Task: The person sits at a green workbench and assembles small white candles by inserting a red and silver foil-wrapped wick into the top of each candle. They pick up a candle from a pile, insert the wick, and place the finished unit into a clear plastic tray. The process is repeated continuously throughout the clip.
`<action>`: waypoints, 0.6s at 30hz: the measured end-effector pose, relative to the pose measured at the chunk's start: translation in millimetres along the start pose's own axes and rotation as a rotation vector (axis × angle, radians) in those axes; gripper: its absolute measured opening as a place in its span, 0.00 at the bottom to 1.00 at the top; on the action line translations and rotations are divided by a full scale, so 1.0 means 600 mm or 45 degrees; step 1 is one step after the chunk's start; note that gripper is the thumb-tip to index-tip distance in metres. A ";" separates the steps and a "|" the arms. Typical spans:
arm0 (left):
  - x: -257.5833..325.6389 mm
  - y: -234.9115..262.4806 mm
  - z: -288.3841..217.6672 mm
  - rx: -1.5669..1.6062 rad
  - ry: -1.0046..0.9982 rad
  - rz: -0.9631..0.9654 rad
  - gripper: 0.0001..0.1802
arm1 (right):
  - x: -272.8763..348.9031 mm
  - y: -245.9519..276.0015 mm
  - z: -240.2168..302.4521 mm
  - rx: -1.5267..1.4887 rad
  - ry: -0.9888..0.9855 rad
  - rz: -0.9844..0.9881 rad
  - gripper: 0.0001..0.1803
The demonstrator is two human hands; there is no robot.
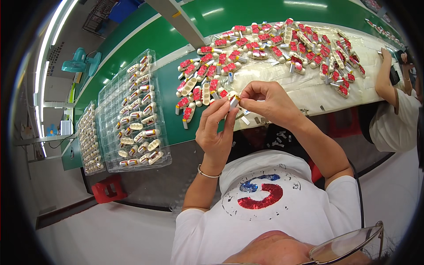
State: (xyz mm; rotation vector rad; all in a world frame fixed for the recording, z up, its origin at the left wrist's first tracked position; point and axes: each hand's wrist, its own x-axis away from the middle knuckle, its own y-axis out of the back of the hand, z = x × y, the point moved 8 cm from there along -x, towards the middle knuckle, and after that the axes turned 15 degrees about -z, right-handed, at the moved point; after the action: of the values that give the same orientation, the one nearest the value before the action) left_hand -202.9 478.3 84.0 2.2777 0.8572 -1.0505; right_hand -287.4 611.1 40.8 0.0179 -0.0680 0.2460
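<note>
My left hand (216, 130) and my right hand (265, 102) meet above the table edge. Together they pinch one small white piece with a yellow and red tip (233, 101) between the fingertips. Just beyond the hands lies a big heap of several white oblong pieces with red labels (274, 48), spread over a clear plastic sheet on the table. A thin bracelet sits on my left wrist.
A clear plastic tray (132, 110) with rows of filled pockets lies to the left on the green table (172, 84). A second tray (89, 141) sits beyond it. A red stool (108, 189) stands below. Another person's arm (388, 84) rests at the right.
</note>
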 end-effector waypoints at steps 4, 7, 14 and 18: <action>0.005 -0.005 -0.007 0.012 -0.091 0.017 0.16 | -0.007 0.005 -0.009 0.049 -0.004 0.017 0.09; 0.009 -0.010 -0.011 0.042 -0.146 0.045 0.16 | -0.016 0.003 -0.028 0.042 -0.122 0.075 0.09; 0.013 -0.011 0.019 0.164 0.146 0.069 0.15 | -0.016 0.004 0.021 0.395 0.302 0.053 0.09; 0.025 -0.013 0.045 0.383 0.642 0.049 0.13 | -0.004 0.005 0.050 0.530 0.480 -0.016 0.08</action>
State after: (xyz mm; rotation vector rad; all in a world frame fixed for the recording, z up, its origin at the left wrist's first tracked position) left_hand -213.8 471.4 55.1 2.8686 0.8824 -0.6212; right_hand -292.1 612.6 70.5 0.3848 0.3597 0.2439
